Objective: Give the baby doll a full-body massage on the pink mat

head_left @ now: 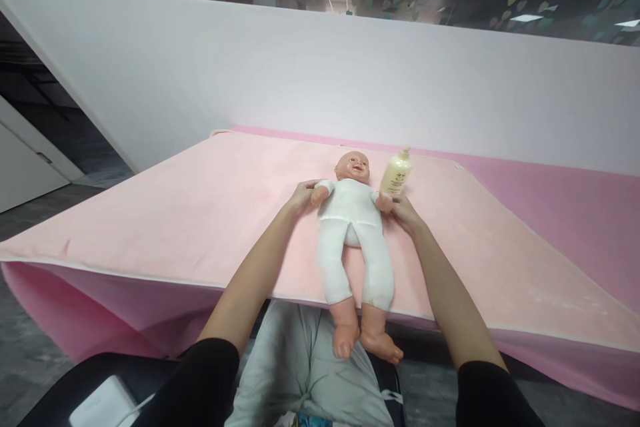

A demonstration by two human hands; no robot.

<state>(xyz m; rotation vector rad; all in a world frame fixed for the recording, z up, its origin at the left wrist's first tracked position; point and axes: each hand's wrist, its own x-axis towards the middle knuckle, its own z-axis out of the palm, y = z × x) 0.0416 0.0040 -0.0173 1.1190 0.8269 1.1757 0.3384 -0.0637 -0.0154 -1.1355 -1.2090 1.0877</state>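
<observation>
A baby doll (353, 203) with a white cloth body lies on its back on the pink covered table (200, 193), its head toward the wall and its feet past the front edge. My left hand (303, 196) is closed at the doll's arm on the left, its fingertips partly hidden behind that arm. My right hand (404, 211) is closed at the doll's other arm, with some fingers hidden behind the doll's hand. Just beyond my right hand stands a pale yellow pump bottle (397, 173).
A white wall (320, 73) rises behind the table, with dark windows above it. The table's front edge is close to my lap. At the lower left, a white device (104, 403) with a cable rests on a black surface.
</observation>
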